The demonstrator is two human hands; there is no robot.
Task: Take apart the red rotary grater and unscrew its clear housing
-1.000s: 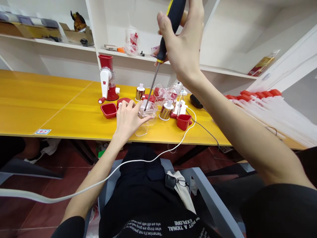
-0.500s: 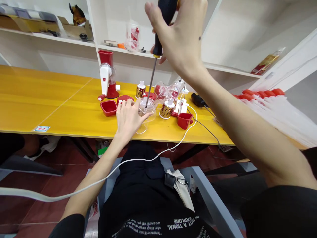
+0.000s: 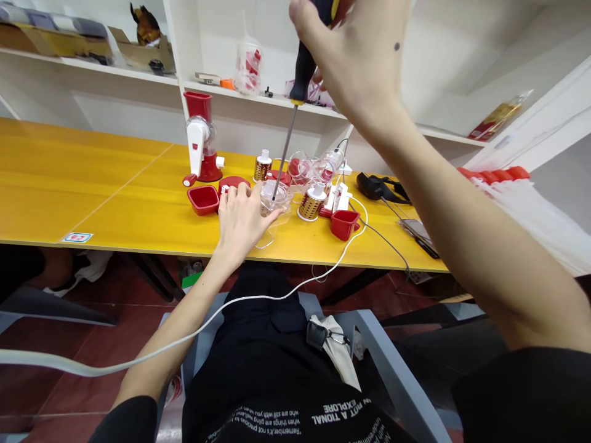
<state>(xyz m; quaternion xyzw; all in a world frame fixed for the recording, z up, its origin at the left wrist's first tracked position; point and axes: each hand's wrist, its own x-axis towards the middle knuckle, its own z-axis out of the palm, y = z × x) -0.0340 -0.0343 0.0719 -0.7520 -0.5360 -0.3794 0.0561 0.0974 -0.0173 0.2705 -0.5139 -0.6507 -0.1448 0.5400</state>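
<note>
At the near edge of the yellow surface (image 3: 138,212), I have the clear plastic housing (image 3: 283,200) in front of the seated body. My left hand (image 3: 241,220) is on its left side; the fingers and thumb are spread and grasp the housing. My right hand (image 3: 364,58) is raised high above the surface, its fingers clenched around the black and yellow handle of the screwdriver (image 3: 305,72). The shaft slants downward to the left, and its tip is at the housing; I cannot tell whether the tip is seated in a screw.

Immediately right of the housing, I observe a perforated drum (image 3: 311,205). A second drum (image 3: 263,168) stands behind the housing. A red cup (image 3: 345,225) is located farther right, in front of a white power strip (image 3: 339,198). To the left of the left hand lies a red tray (image 3: 203,201); behind this tray, an assembled rotary grater (image 3: 203,138) stands upright with its white crank facing me. A white cable (image 3: 258,299) crosses above the lap and passes over the left forearm.
</note>
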